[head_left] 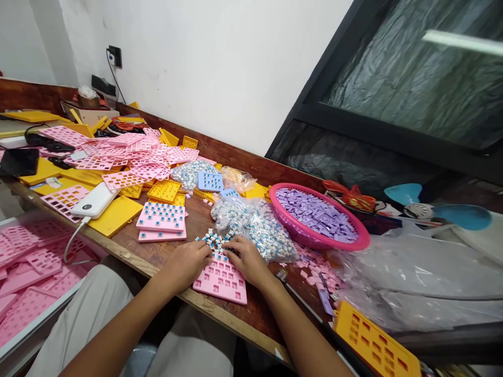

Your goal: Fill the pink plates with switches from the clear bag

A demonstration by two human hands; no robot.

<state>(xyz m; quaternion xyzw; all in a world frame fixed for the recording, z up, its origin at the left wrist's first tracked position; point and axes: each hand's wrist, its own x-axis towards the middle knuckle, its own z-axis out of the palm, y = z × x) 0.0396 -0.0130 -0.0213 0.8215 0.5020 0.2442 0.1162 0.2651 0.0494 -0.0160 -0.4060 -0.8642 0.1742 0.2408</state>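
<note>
A pink plate [223, 289] with rows of square holes lies at the table's front edge, between my hands. Several blue-and-white key switches sit along its far edge. Beyond that edge is a loose pile of the same key switches [214, 238]. My left hand [191, 262] rests at the plate's far left corner with its fingers curled together by the pile. At the far right corner my right hand [247, 257] has its fingers bent into a pinch. Whatever either hand holds is too small or hidden to make out.
Two pink plates with key switches [161, 217] lie stacked to the left, near a white power bank [95, 200]. Behind the pile is a clear bag of switches [259, 225]. A pink basket [359, 238] of purple pieces stands right; a yellow frame [377, 343] lies nearer.
</note>
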